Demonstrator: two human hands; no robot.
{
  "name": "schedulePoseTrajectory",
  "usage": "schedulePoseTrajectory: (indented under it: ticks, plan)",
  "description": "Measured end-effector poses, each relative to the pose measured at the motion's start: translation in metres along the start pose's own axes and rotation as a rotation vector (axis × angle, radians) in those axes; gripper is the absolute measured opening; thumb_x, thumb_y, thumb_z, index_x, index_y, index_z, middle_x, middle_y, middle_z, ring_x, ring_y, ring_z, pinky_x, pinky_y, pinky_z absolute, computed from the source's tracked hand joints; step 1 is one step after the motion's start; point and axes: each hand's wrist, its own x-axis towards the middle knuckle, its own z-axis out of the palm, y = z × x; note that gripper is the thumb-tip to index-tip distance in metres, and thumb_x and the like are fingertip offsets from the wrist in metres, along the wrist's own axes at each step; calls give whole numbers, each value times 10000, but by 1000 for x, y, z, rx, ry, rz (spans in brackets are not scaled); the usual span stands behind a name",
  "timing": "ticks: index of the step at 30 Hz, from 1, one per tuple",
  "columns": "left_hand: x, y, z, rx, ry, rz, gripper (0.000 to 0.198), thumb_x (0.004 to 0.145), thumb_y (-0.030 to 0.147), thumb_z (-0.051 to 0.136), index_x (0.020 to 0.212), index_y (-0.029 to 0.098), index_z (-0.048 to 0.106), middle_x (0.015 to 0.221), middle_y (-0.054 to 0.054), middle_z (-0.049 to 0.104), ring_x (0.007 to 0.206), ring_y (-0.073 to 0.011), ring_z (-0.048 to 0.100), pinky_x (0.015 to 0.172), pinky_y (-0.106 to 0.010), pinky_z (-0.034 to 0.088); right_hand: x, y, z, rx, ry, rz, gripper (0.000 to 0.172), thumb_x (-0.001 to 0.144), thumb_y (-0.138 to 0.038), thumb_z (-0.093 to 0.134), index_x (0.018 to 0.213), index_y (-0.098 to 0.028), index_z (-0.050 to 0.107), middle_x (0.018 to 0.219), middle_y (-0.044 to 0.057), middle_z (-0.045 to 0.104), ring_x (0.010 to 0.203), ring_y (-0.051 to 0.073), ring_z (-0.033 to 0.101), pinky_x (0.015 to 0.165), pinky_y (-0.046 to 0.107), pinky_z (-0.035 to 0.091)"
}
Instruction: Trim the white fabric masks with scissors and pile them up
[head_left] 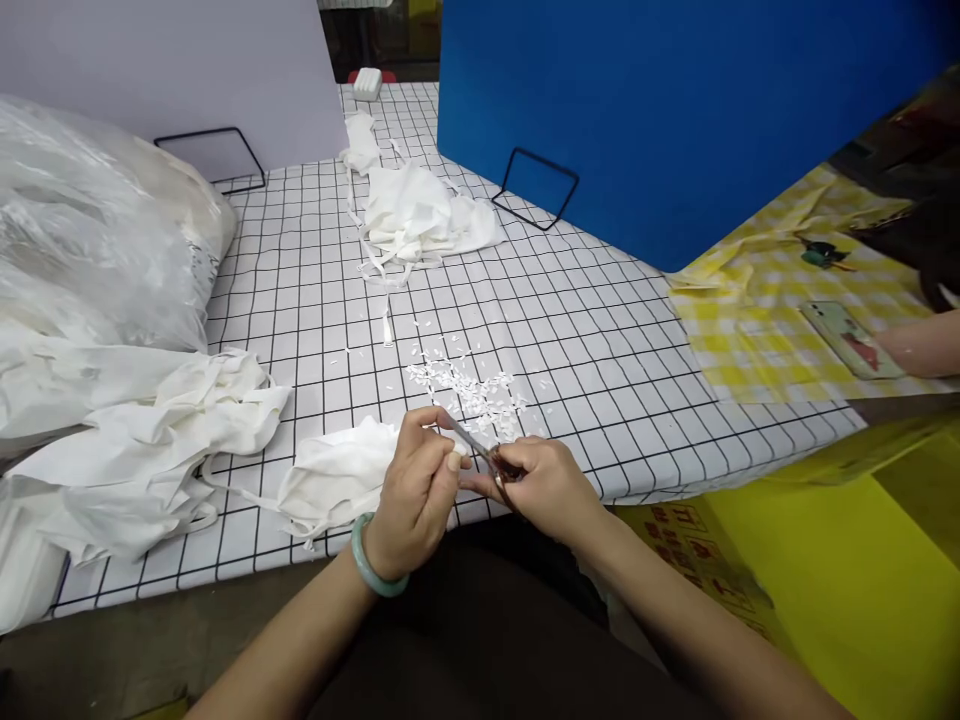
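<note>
My right hand [544,485] is closed round the dark reddish handles of a pair of scissors [480,448], whose blades point up and left toward my other hand. With fingers pinched together, my left hand [424,475] grips a bit of white fabric beside the blades. A white cloth piece with thin straps [337,470] lies left of that hand and runs behind it; whether it joins the pinched bit is hidden. Just beyond both hands, many small white snippets [472,390] are scattered over the checked tablecloth [600,350].
Heaped white cloth pieces [150,430] lie at the left, below a large clear plastic bag [97,220]. Another white pile [420,215] sits farther back. A blue panel [637,110] and a pale panel [187,70] stand behind. Another person's arm [926,345] touches a phone [847,340].
</note>
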Motion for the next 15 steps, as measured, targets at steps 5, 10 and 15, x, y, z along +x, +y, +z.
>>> schedulePoseTrajectory:
  ticks: [5,10,15]
  plan:
    - [-13,4,-40,44,-10,-110,221,999,150,442,823,190,569,932,-81,577,1074,-225,561,866,-346,509,3,3,-19,-28,63,60,508,740,-657,742,992,-231,628,1007,99,708,912,293,662,727,396,552]
    - [-54,-5,-102,527,217,-279,125,911,268,631,998,195,580,1275,-127,549,1223,-295,530,1024,-480,467,3,-14,4,77,-136,-82,485,801,-449,752,1177,-250,519,1335,146,583,1114,332,625,857,489,565]
    - [-77,-17,-104,587,-169,-405,371,904,240,565,1268,174,559,1138,-130,632,1051,-299,603,865,-461,524,9,-44,63,230,-253,-191,166,773,-104,578,843,-227,491,884,47,601,715,193,581,595,317,492]
